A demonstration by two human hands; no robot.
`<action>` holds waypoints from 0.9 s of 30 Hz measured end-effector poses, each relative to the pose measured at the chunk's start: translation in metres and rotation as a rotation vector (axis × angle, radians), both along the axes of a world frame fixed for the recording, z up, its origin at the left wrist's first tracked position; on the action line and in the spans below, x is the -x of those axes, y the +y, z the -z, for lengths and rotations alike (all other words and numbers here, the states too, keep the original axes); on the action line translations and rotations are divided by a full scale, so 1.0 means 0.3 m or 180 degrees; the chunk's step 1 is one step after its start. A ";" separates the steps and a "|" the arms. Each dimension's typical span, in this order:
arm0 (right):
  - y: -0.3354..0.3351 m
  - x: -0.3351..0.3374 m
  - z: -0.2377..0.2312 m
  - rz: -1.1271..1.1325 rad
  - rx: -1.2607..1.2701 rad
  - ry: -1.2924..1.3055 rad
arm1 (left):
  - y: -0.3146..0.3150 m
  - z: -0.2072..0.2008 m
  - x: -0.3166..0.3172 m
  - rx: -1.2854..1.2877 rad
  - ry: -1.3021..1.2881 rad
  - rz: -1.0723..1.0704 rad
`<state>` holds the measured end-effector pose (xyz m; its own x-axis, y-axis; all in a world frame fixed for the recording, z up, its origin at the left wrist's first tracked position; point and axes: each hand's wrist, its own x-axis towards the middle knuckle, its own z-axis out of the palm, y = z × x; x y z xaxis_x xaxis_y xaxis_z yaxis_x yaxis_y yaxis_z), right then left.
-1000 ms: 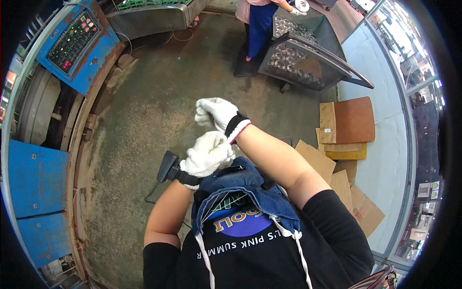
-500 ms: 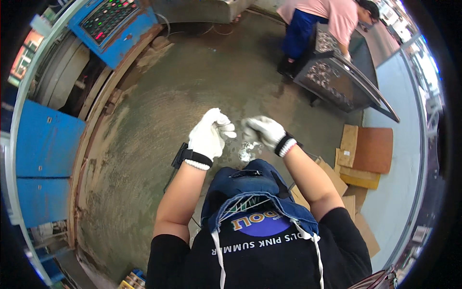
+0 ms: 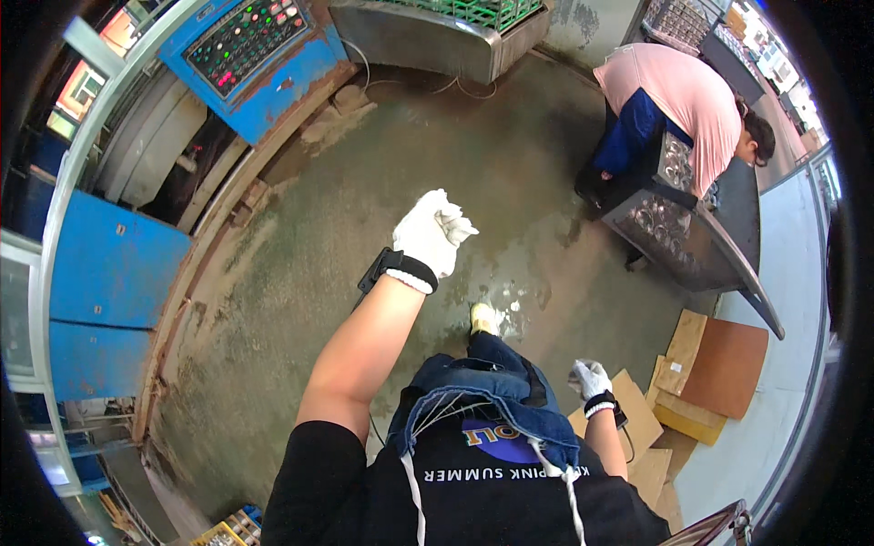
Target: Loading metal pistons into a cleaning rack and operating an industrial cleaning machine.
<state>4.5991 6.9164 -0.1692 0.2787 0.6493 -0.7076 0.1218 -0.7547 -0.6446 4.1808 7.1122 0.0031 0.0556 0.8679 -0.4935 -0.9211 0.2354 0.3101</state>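
My left hand [image 3: 431,234], in a white knit glove, is held out over the floor with its fingers curled in and nothing showing in them. A black strap with a small box [image 3: 373,269] sits on that wrist. Lower and to the right, my right hand [image 3: 590,378] hangs at my side, gloved the same way, its fingers curled and apparently holding nothing. Flat cardboard [image 3: 628,414] lies just beyond it. One light yellow shoe [image 3: 483,318] of mine shows on the wet floor [image 3: 382,164].
A person in a pink shirt [image 3: 674,91] bends over a dark metal cart [image 3: 651,223] of shiny ring-like parts at the far right. Blue cabinets [image 3: 118,259] and a button panel [image 3: 246,45] line the left. A metal trough [image 3: 419,36] stands ahead; brown boards [image 3: 724,364] lean on the right wall.
My right hand has dropped back from beside the left to my right side. My left hand has moved slightly forward and right. A shoe now shows, and the view has shifted.
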 end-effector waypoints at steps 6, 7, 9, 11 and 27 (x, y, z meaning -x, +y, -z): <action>0.626 0.508 -0.722 -0.1695 -0.2108 0.0618 | 0.348 0.015 -0.106 0.0422 0.0642 0.0223; 0.728 0.586 -0.759 -0.2232 -0.3172 0.0234 | 0.395 0.010 -0.129 0.0410 0.0711 0.0225; 0.873 0.744 -0.785 -0.2806 -0.4448 -0.0176 | 0.464 -0.004 -0.138 0.0539 0.0704 0.0223; 0.987 0.862 -0.830 -0.3354 -0.4368 -0.0491 | 0.534 -0.011 -0.087 0.0530 0.0724 0.0302; 1.586 1.348 -0.745 -0.1616 -0.2347 0.1437 | 1.011 -0.073 0.355 0.0409 0.1665 0.1090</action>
